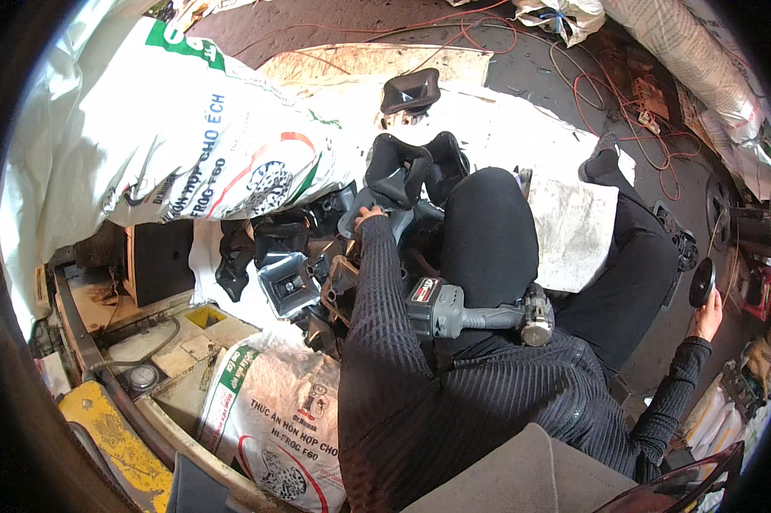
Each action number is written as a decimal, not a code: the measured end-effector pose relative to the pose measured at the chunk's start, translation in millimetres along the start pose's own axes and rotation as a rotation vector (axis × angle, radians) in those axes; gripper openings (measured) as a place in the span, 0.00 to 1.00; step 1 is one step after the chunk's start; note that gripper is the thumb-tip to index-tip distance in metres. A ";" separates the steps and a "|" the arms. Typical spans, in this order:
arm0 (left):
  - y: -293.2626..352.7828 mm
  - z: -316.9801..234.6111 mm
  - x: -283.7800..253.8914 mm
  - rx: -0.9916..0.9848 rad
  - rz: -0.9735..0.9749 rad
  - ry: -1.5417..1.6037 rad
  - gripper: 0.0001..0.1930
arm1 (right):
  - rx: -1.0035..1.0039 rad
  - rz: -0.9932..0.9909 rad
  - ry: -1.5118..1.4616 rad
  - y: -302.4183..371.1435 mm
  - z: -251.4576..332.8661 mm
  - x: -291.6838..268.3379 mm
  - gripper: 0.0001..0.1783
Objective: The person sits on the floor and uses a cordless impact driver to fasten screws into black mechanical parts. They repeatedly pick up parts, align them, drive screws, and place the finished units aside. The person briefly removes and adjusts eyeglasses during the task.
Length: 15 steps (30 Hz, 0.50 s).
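Observation:
My left hand point(368, 214) reaches forward to the pile. Its fingers curl over the edge of a dark grey plastic part point(351, 212). Just beyond stand black, hollow, square-mouthed plastic parts point(395, 164), close against my knee. Out at the far right, my right hand point(708, 316) grips a dark, round, disc-like thing point(702, 282) by its lower edge; its exact kind is unclear. A grey cordless power tool point(479, 318) with a battery lies across my lap.
More moulded parts point(289, 282) are heaped left of my arm. One black part point(409, 91) sits apart on the white sheet point(514, 128). A large white sack point(171, 128) bulges in from the left; another sack point(274, 419) lies below. Red hoses point(586, 85) cross the floor.

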<state>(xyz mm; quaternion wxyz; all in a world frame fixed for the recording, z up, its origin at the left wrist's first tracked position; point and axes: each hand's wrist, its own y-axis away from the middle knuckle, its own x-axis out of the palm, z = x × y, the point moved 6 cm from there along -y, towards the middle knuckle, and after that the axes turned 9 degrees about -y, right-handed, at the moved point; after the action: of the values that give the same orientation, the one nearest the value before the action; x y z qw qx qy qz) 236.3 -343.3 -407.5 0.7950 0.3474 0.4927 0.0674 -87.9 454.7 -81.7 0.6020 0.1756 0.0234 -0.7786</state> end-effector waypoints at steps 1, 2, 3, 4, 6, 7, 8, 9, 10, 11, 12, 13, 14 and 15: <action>5.0 -0.4 -2.0 0.039 -0.014 0.016 0.20 | -0.009 0.005 -0.012 4.4 5.3 10.5 0.14; 11.9 0.3 -7.2 0.072 -0.049 0.028 0.19 | -0.006 -0.044 -0.060 9.3 7.8 21.1 0.14; 20.7 2.1 -14.3 0.116 -0.073 0.042 0.19 | -0.024 -0.012 -0.057 13.4 14.9 35.0 0.14; 32.9 8.6 -25.4 0.125 -0.146 0.053 0.17 | -0.021 0.005 -0.064 20.9 20.2 47.0 0.14; 58.5 32.6 -53.6 0.109 -0.161 0.090 0.17 | -0.020 0.060 -0.042 36.0 34.8 74.2 0.14; 72.0 43.3 -75.5 0.113 -0.163 0.120 0.16 | -0.014 0.068 -0.021 41.3 44.0 88.3 0.14; 96.2 53.1 -104.1 0.177 -0.310 0.356 0.15 | -0.047 0.129 -0.004 47.1 55.3 107.3 0.13; 121.1 62.2 -134.7 0.224 -0.434 0.583 0.14 | -0.064 0.156 0.017 53.7 64.5 123.7 0.12; 140.3 60.3 -168.3 0.281 -0.493 0.743 0.13 | -0.124 0.181 0.019 59.6 74.0 140.8 0.12; 160.9 52.3 -196.6 0.310 -0.502 0.894 0.12 | -0.191 0.214 0.027 65.0 83.3 156.7 0.12; 195.9 34.7 -234.4 0.510 -0.764 0.845 0.10 | -0.176 0.236 0.003 68.4 88.9 167.8 0.12; 233.6 15.7 -263.9 0.679 -1.019 0.793 0.09 | -0.169 0.274 -0.024 70.9 93.7 177.9 0.11; 266.5 -20.1 -284.6 0.946 -1.150 0.761 0.08 | -0.207 0.309 -0.105 74.2 101.0 186.3 0.10; 295.0 -59.5 -292.7 1.125 -1.244 0.743 0.08 | -0.240 0.349 -0.191 77.4 106.5 192.4 0.09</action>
<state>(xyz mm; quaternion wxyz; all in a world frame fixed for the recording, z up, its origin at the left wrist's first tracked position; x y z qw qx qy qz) 108.4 -224.8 -25.6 0.1921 0.3114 0.7750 -0.5152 -82.0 228.4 -26.4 0.7436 0.0296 0.0282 -0.6673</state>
